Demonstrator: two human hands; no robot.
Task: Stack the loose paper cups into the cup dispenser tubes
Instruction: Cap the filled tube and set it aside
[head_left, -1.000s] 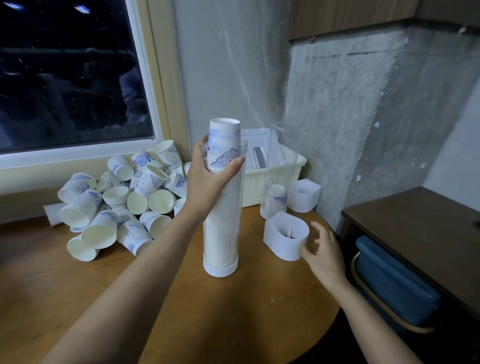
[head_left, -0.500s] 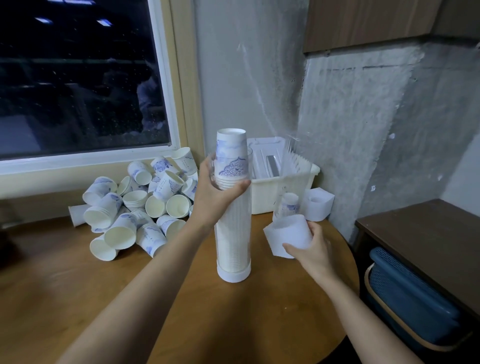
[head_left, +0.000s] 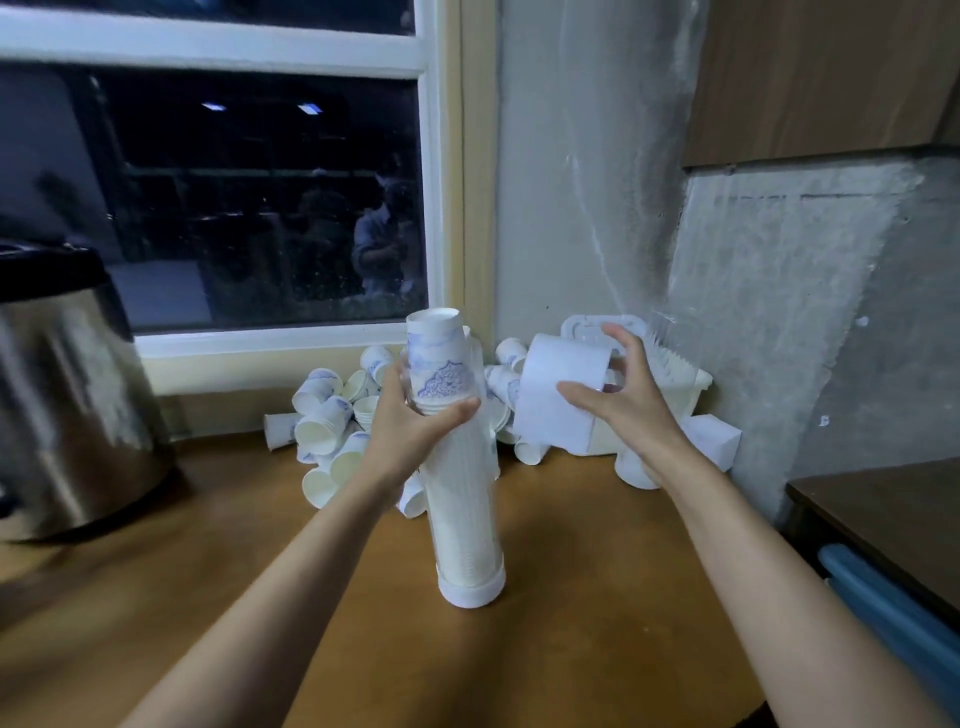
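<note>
Lifting the white cap (head_left: 561, 395) off the table (head_left: 208, 597) is the change: a second ago my right hand (head_left: 626, 402) was only reaching for it, and now thumb and curled fingers hold it raised just beside the tube's top. My left hand (head_left: 415, 423) wraps the standing dispenser tube (head_left: 465, 499) near its mouth, where the cup stack (head_left: 436, 358) pokes out. It is probably a closing piece, so this tube looks full. Loose cups (head_left: 327, 415) remain heaped behind.

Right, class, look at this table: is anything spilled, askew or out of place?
Yes. Loose cups lie tumbled in a heap on the table under the window. The top cup pokes above the tube, gripped by the left hand; the right hand holds a white cap tilted in the air.
</note>
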